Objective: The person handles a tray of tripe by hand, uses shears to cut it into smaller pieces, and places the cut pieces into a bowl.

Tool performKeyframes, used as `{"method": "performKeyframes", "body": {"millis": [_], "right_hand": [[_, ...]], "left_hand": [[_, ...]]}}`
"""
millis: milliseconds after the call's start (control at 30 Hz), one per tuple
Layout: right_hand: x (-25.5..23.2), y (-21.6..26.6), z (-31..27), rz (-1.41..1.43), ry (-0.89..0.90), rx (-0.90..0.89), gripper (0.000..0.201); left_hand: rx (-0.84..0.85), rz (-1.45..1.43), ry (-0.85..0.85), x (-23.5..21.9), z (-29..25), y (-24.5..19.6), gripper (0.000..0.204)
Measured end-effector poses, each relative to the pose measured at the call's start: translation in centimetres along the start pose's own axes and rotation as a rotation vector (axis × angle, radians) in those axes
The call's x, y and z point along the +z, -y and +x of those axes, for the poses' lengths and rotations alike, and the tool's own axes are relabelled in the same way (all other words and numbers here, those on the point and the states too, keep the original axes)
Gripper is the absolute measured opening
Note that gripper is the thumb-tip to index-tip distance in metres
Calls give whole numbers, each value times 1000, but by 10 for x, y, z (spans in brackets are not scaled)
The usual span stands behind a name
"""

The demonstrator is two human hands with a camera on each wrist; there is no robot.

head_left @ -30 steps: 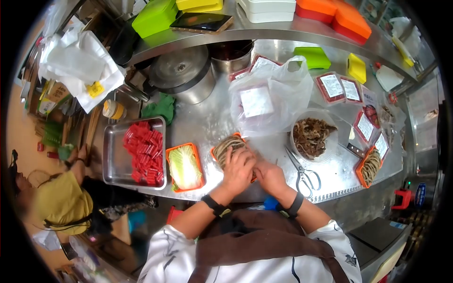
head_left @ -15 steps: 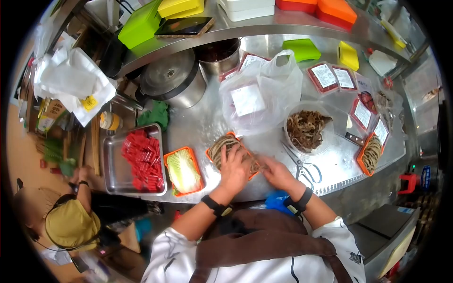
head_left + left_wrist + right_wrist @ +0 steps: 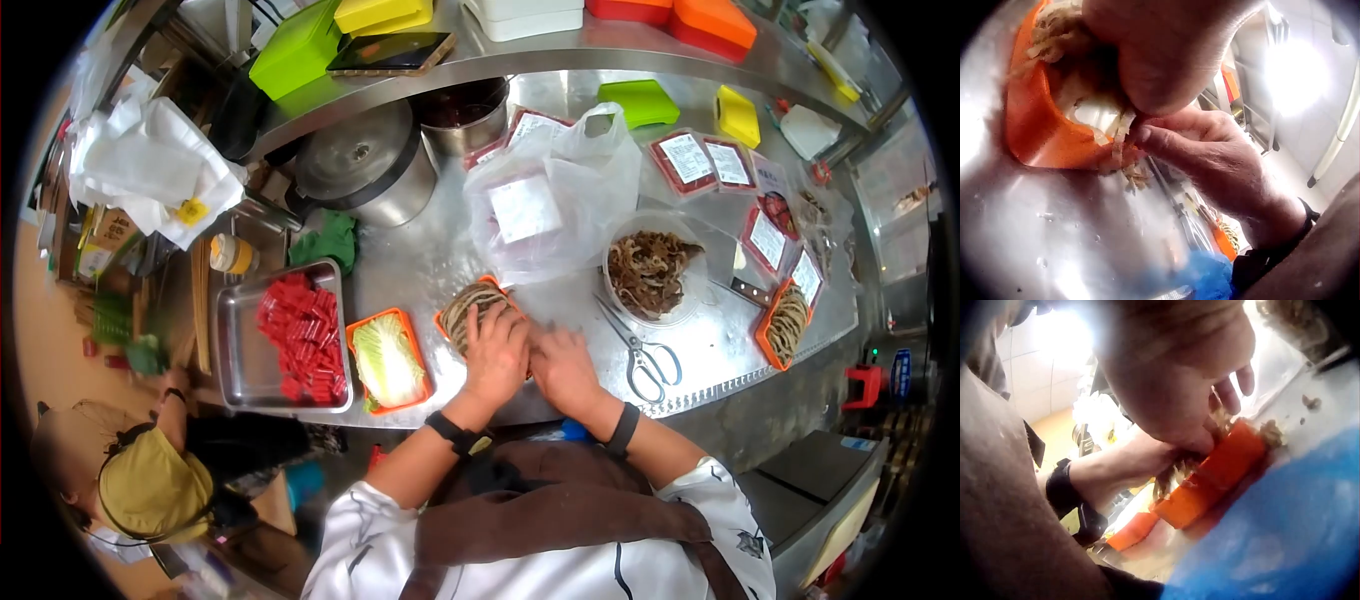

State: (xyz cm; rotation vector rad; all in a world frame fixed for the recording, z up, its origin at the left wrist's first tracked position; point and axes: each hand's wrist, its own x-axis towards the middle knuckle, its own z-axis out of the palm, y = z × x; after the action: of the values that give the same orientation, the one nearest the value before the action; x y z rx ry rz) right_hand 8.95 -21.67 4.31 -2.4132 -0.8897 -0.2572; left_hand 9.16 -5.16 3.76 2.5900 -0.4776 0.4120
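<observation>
An orange tray (image 3: 1029,134) heaped with greyish-brown ruffled strips (image 3: 468,312) sits near the counter's front edge. My left hand (image 3: 497,352) rests over the heap, fingers fairly straight and spread across the strips. Close beside it, my right hand (image 3: 565,372) is at the tray's right end. The left wrist view shows the right thumb (image 3: 1159,139) and finger pinching a thin strip (image 3: 1120,134) at the tray's rim. Something white shows under the strips inside that end. Part of the heap is hidden beneath my left palm.
Left stand an orange tray of cabbage (image 3: 390,362) and a metal pan (image 3: 236,345) of red packets. Right are scissors (image 3: 640,365), a bowl of brown pieces (image 3: 652,272), a knife (image 3: 750,290) and another filled tray (image 3: 775,345). A plastic bag (image 3: 555,200) lies behind. Another person (image 3: 160,480) is at far left.
Half a second ago my right hand was a little off to the tray's right; now it is back against the tray's end beside my left hand. The left hand stays on the strips.
</observation>
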Motion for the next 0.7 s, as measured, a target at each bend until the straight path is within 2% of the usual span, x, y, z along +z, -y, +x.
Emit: {"method": "performKeyframes", "body": {"millis": [67,133,167,233,267,333,433,567,667,700], "right_hand": [[-1,-1,-1,-12,-29,-16,9],[3,-10,-5,354,-118,85,11],[2,-12,-8,354,-113,81,11],[-2,-12,-16,374,-175,296,13],[-2,-14,-16,374,-174,299,13],[-3,-19,-12,191,-79,133,16],[-6,-12,-4,98,-23,74,15],[-3,-13,-2,31,56,96,15],[-4,-22,2,86,6,61,17],[0,-28,3,96,-21,114,19]], "left_hand": [[-7,-12,-3,-1,2,0,30],[-17,-20,-10,-4,3,0,30],[-26,-46,-2,-6,4,-1,30],[-37,-73,9,-9,4,-1,30],[-22,-81,5,-10,4,-2,29],[-6,-90,5,-12,3,-3,29],[-10,-108,-58,-25,-1,-6,26],[-70,-65,-105,-45,-11,-2,20],[-110,-46,-106,-52,-26,3,18],[-110,-47,-112,-56,-30,4,18]]}}
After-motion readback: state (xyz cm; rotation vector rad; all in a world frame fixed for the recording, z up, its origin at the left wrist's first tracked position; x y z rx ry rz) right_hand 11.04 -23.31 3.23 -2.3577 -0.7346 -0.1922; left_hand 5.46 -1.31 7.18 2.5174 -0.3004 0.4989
